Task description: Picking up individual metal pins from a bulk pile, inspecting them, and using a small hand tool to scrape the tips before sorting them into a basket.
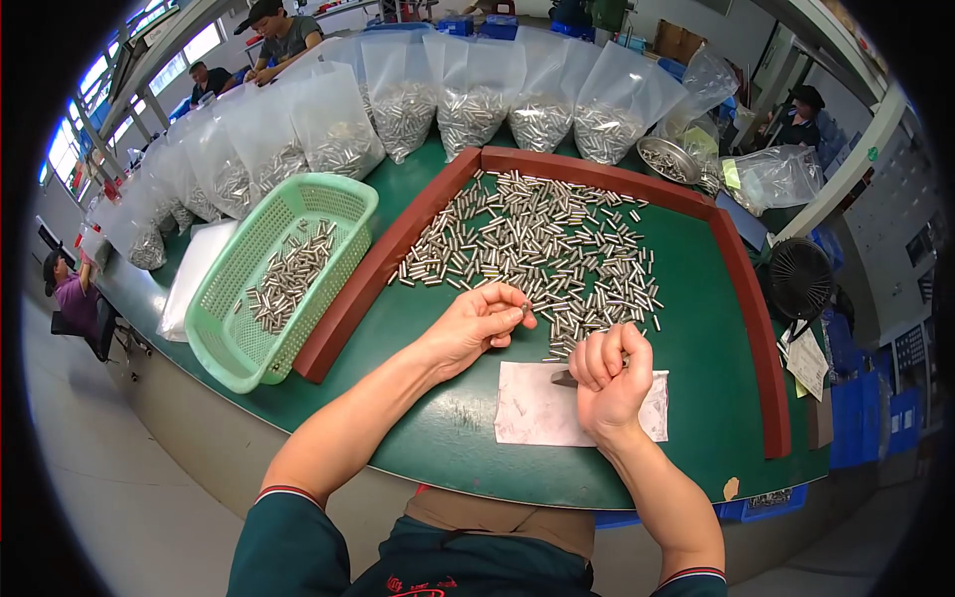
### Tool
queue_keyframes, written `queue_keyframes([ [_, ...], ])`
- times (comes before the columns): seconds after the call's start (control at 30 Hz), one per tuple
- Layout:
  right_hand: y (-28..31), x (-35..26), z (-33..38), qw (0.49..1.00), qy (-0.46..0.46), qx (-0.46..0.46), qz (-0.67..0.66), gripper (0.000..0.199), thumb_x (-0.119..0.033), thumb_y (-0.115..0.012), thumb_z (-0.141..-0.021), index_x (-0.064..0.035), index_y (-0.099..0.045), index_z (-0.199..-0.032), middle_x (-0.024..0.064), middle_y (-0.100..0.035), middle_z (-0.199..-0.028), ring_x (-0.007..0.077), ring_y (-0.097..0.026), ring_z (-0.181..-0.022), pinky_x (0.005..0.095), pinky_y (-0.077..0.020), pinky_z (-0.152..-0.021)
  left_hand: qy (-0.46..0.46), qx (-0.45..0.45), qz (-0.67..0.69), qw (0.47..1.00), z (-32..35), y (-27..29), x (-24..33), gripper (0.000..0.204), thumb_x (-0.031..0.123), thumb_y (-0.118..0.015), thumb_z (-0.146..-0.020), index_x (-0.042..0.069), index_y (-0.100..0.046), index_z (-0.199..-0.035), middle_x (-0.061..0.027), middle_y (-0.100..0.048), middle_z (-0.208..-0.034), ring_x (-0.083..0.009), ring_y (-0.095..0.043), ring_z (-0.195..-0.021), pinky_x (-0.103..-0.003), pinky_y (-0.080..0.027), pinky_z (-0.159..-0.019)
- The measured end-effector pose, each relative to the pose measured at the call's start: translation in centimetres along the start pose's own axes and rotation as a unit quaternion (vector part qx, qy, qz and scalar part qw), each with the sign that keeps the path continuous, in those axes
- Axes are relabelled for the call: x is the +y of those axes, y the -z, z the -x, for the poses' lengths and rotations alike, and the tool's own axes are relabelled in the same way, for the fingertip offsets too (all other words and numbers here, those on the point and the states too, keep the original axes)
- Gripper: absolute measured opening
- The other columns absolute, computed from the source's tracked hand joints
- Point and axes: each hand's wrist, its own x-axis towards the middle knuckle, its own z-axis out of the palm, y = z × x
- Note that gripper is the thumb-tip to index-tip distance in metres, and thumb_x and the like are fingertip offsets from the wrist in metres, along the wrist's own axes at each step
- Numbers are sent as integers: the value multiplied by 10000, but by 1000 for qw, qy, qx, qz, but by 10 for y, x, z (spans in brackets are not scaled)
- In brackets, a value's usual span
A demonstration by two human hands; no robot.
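A small metal pin point(524, 308) is pinched between the thumb and fingertips of my left hand point(477, 326), just in front of a spread of loose metal pins point(537, 244). My right hand point(611, 383) is closed in a fist around a tool with a dark, flat tip point(564, 378); its handle is hidden in my palm. Beneath that fist lies a stained white cloth or paper sheet point(532, 416) on the green table point(686, 289). My hands are apart, the left one slightly farther from me.
Red-brown bars point(383, 267) frame the pins on the left, back and right. A green plastic basket point(209, 308) holding more pins stands at left. Pin-filled plastic bags point(403, 109) line the back. At right are a metal bowl point(668, 159) and a black fan point(800, 279). Other people sit farther off.
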Motion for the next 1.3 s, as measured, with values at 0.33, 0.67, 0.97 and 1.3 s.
queue_keyframes([
  [0.33, -1, -2, -1, 1000, 5, 1, -5, 410, -232, -335, -893, -112, -266, -507, -13, -241, -413, 86, -165, -381, 251, -166, -388, 0, 0, -7, 1000, 1, -4, 2, 104, 110, -566, -835, 64, -517, -915, -59, -553, -860, -59, -428, -655, -186, -338, -544],
  [0.67, 0, -10, -3, 1000, 13, 16, -13, 404, -232, -320, -888, -116, -261, -506, -13, -242, -410, 84, -162, -378, 251, -173, -386, -43, -54, -372, 926, 23, -34, 4, 117, 88, -487, -858, -17, -509, -904, -18, -549, -702, -73, -514, -658, -222, -424, -597],
  [0.97, 0, 0, 3, 999, -39, 19, -3, 416, -227, -334, -898, -110, -267, -504, -8, -252, -414, 79, -168, -376, 242, -166, -369, -134, -46, -624, 769, 36, -44, -13, 97, 70, -561, -753, 6, -492, -777, -139, -561, -639, -312, -558, -600, -385, -423, -537],
  [1.3, -1, 3, 7, 997, -49, 50, -20, 417, -229, -331, -895, -111, -261, -501, -6, -245, -413, 83, -167, -372, 244, -164, -363, -133, -37, -622, 771, 36, -44, -11, 112, 76, -577, -741, 4, -492, -754, -123, -548, -617, -295, -548, -571, -371, -417, -518],
])
